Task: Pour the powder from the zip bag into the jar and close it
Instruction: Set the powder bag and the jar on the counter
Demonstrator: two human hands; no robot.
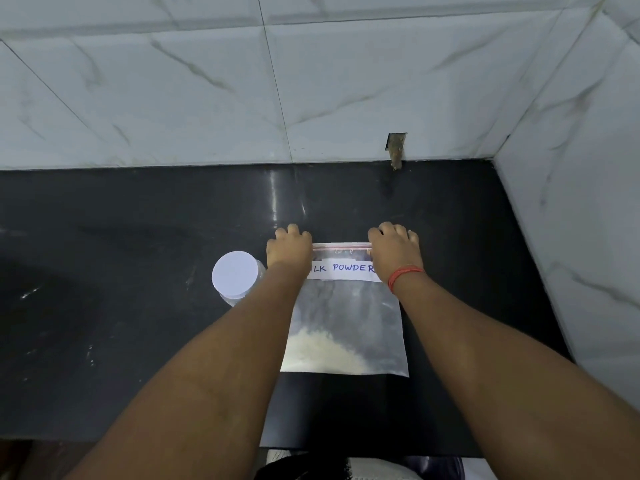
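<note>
A clear zip bag lies flat on the black counter, with pale powder heaped in its near end and a white label reading "LK POWDER" near its red zip strip. My left hand grips the bag's top left corner. At the top right corner my right hand, a red thread on its wrist, holds the zip edge. Left of the bag stands a clear jar with a white lid on it, partly hidden by my left forearm.
White marble-look tiled walls rise behind the counter and along its right side. A small rough hole sits in the back wall at counter level. The counter's front edge runs near the bottom of the view.
</note>
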